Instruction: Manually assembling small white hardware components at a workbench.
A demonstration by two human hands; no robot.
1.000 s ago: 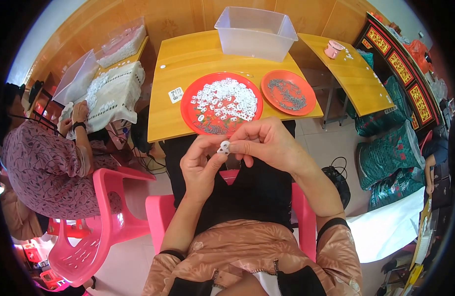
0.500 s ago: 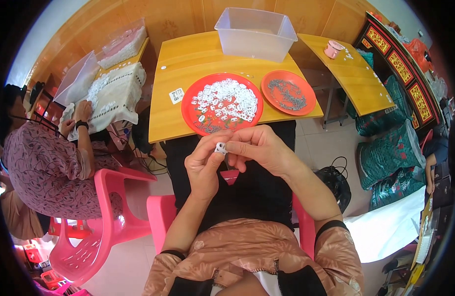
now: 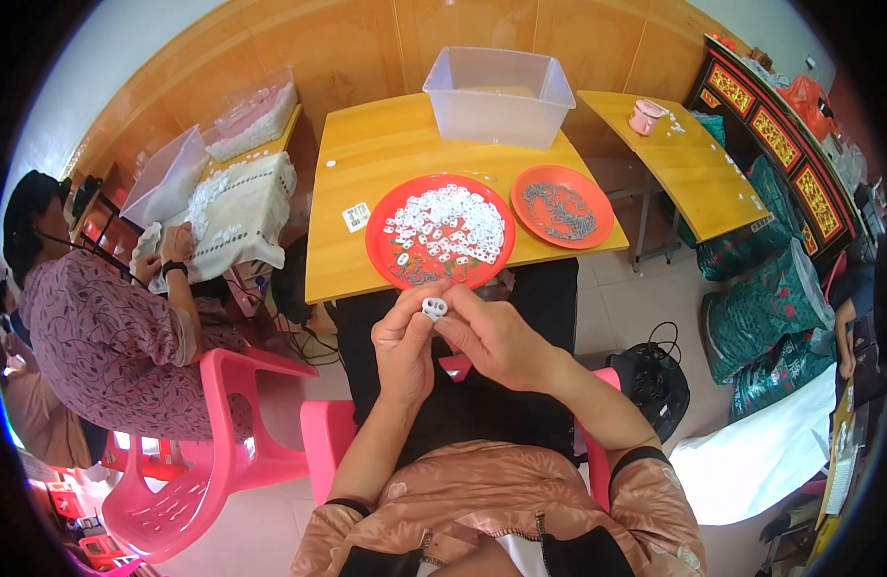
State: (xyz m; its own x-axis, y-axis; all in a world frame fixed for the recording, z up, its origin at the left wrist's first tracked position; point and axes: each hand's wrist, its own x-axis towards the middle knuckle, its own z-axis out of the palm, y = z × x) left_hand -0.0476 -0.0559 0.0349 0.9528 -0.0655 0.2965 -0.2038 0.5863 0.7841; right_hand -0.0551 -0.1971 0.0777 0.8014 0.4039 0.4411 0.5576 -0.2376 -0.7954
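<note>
A small white plastic piece with two round holes [image 3: 434, 308] is held up in front of my chest. My left hand [image 3: 400, 346] pinches it between thumb and fingers. Curled against its other side, my right hand [image 3: 501, 341] has its thumb touching the lower edge; whether a metal part is also in those fingers is hidden. Just beyond my hands lies a round red tray [image 3: 374, 252] with a heap of similar white pieces [image 3: 453, 219] and some small grey metal parts. A smaller orange-red plate [image 3: 605, 231] to its right carries many thin grey metal parts [image 3: 559, 210].
A clear plastic bin [image 3: 501, 101] stands at the back of the yellow table [image 3: 342, 269]. At left, another person [image 3: 116, 308] handles white pieces on a cloth [image 3: 256, 197]. A pink chair [image 3: 217, 433] stands at my left, and green sacks [image 3: 766, 308] at the right.
The white piece has turned, so both holes now face up. My right thumb and fingers have shifted down and closer round it. The whole view has tilted slightly upward.
</note>
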